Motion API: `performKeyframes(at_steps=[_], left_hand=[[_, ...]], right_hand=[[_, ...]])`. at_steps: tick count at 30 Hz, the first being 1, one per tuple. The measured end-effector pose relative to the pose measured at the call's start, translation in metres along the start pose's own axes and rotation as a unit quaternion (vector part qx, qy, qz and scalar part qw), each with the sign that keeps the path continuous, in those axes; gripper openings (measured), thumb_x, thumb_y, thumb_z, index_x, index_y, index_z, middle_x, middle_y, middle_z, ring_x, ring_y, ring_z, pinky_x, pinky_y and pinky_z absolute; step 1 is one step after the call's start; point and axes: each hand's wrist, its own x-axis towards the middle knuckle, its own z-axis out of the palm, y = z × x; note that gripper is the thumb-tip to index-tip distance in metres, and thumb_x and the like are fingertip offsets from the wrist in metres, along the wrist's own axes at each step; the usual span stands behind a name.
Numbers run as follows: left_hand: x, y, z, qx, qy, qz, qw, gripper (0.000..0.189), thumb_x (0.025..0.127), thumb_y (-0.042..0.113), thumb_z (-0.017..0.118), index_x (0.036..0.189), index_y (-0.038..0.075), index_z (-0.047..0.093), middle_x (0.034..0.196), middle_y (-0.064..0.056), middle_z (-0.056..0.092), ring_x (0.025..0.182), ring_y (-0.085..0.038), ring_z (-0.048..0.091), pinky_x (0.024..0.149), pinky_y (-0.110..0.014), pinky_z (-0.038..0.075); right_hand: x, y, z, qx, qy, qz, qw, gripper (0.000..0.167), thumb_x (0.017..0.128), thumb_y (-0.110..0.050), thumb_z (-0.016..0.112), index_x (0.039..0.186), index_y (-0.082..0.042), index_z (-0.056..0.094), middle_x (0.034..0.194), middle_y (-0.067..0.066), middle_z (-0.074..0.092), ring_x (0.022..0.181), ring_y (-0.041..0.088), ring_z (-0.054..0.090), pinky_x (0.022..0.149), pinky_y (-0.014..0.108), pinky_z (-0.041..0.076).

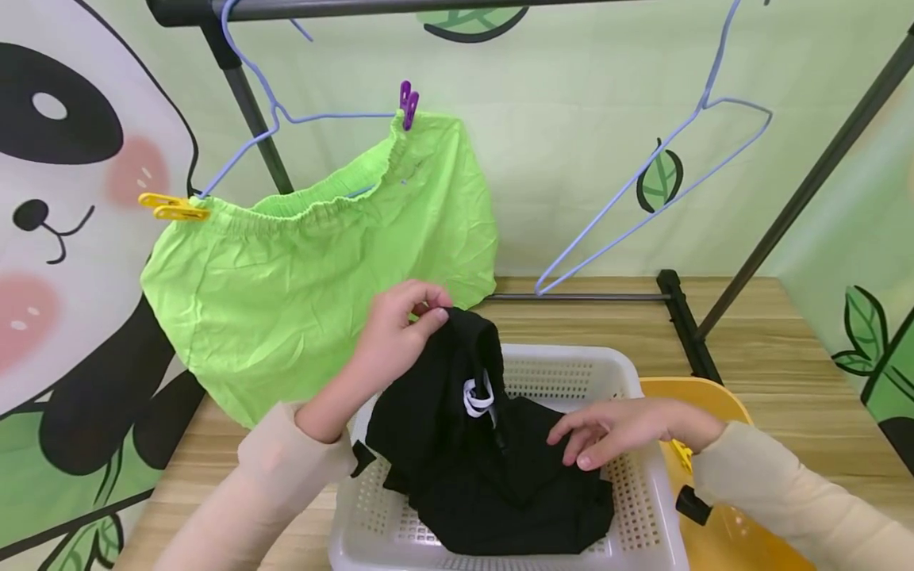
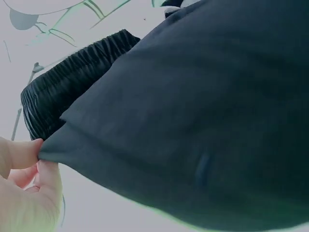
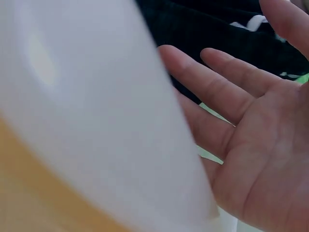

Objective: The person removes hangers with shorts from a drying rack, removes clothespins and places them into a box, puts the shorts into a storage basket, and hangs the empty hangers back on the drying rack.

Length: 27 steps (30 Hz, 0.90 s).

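Observation:
My left hand [image 1: 400, 337] pinches the waistband corner of a pair of black shorts [image 1: 443, 444], lifting it above a white basket [image 1: 621, 361]. A white drawstring [image 1: 477, 399] loops out at the front, and the lower part lies bunched in the basket. In the left wrist view, thumb and fingers grip the cloth beside the gathered elastic [image 2: 72, 87]. My right hand [image 1: 628, 428] hovers over the right side of the shorts with relaxed fingers, holding nothing. In the right wrist view its palm [image 3: 270, 154] shows, with the basket wall [image 3: 111, 106] partly hiding the fingers.
Green shorts [image 1: 321, 277] hang from a blue hanger [image 1: 336, 116] by a yellow clip [image 1: 174, 208] and a purple clip [image 1: 408, 105]. A bare blue hanger [image 1: 646, 170] hangs at right. A yellow basin [image 1: 743, 519] stands beside the basket. The rack's black foot [image 1: 689, 329] is behind.

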Motion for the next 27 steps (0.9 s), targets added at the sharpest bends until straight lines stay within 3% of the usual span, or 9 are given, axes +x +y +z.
performKeyframes(at_steps=[3, 6, 9, 13, 19, 22, 27], left_hand=[[-0.005, -0.014, -0.001, -0.005, -0.016, -0.043, 0.9989, 0.005, 0.078, -0.004, 0.060, 0.082, -0.001, 0.062, 0.079, -0.011, 0.060, 0.076, -0.020, 0.055, 0.071, -0.031, 0.047], [-0.010, -0.029, -0.003, -0.010, -0.029, -0.080, 0.9963, 0.006, 0.079, -0.004, 0.058, 0.084, -0.001, 0.061, 0.080, -0.012, 0.060, 0.077, -0.020, 0.054, 0.071, -0.031, 0.046], [-0.013, -0.041, -0.005, 0.001, -0.047, -0.095, 0.9944, 0.006, 0.080, -0.003, 0.058, 0.084, 0.000, 0.061, 0.079, -0.011, 0.060, 0.076, -0.020, 0.053, 0.071, -0.031, 0.045], [-0.019, -0.053, -0.008, 0.026, -0.080, -0.111, 0.9903, 0.006, 0.081, -0.002, 0.058, 0.084, 0.001, 0.062, 0.079, -0.010, 0.061, 0.072, -0.018, 0.053, 0.067, -0.028, 0.043], [-0.025, -0.067, -0.011, 0.034, -0.118, -0.143, 0.9821, 0.005, 0.082, 0.000, 0.057, 0.086, 0.001, 0.061, 0.082, -0.012, 0.061, 0.062, -0.014, 0.053, 0.056, -0.025, 0.044], [-0.028, -0.075, -0.012, 0.045, -0.133, -0.145, 0.9795, 0.005, 0.082, -0.001, 0.056, 0.086, 0.000, 0.060, 0.082, -0.013, 0.061, 0.057, -0.013, 0.053, 0.052, -0.024, 0.044], [-0.034, -0.086, -0.011, 0.117, -0.158, -0.118, 0.9733, 0.003, 0.080, 0.003, 0.060, 0.082, 0.003, 0.061, 0.078, -0.007, 0.063, 0.060, -0.012, 0.053, 0.056, -0.023, 0.043]], right_hand=[[-0.001, 0.000, 0.000, -0.003, 0.009, 0.002, 1.0000, 0.054, 0.085, -0.025, 0.057, 0.126, 0.005, 0.039, 0.114, 0.023, 0.055, 0.103, 0.033, 0.054, 0.080, 0.038, 0.049], [-0.002, 0.000, 0.000, -0.001, 0.016, 0.006, 0.9998, 0.053, 0.086, -0.025, 0.057, 0.126, 0.005, 0.039, 0.114, 0.023, 0.055, 0.104, 0.034, 0.053, 0.079, 0.031, 0.050], [-0.003, 0.000, -0.001, 0.001, 0.022, 0.012, 0.9997, 0.053, 0.086, -0.024, 0.057, 0.126, 0.004, 0.039, 0.114, 0.023, 0.054, 0.104, 0.031, 0.053, 0.078, 0.024, 0.048], [-0.005, 0.000, -0.001, 0.002, 0.028, 0.017, 0.9995, 0.053, 0.085, -0.024, 0.058, 0.127, 0.004, 0.039, 0.114, 0.021, 0.054, 0.102, 0.024, 0.054, 0.078, 0.024, 0.048], [-0.006, 0.001, -0.001, -0.002, 0.036, 0.017, 0.9992, 0.053, 0.085, -0.025, 0.058, 0.127, 0.003, 0.040, 0.114, 0.021, 0.055, 0.104, 0.030, 0.053, 0.078, 0.023, 0.048], [-0.006, 0.002, 0.000, -0.006, 0.041, 0.016, 0.9990, 0.052, 0.085, -0.025, 0.058, 0.126, 0.003, 0.040, 0.114, 0.021, 0.055, 0.105, 0.032, 0.052, 0.078, 0.023, 0.047], [-0.007, 0.003, 0.000, -0.011, 0.047, 0.011, 0.9988, 0.051, 0.085, -0.024, 0.057, 0.126, 0.003, 0.041, 0.113, 0.020, 0.056, 0.105, 0.033, 0.053, 0.078, 0.023, 0.047]])
